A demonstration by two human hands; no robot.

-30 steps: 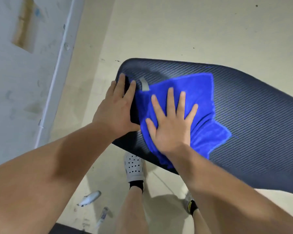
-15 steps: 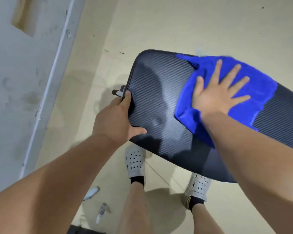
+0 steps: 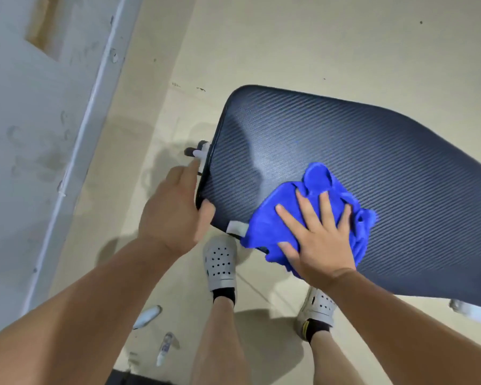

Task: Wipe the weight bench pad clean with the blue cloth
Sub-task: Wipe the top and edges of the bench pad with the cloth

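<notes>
My right hand (image 3: pixel 318 237): flat, fingers spread wide, pressing the bunched blue cloth (image 3: pixel 311 218) onto the weight bench pad (image 3: pixel 345 151) near its 6 o'clock edge. Cloth lies under the palm, spilling out toward 12 and 3 o'clock. My left hand (image 3: pixel 175 209): at 9 o'clock, gripping the pad's end edge.

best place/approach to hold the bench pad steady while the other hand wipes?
Grip the bench pad at its rounded end corner, coming from the side, as the left hand does: thumb on top, fingers around the edge. That likely braces it while the right hand presses the blue cloth flat.
</notes>
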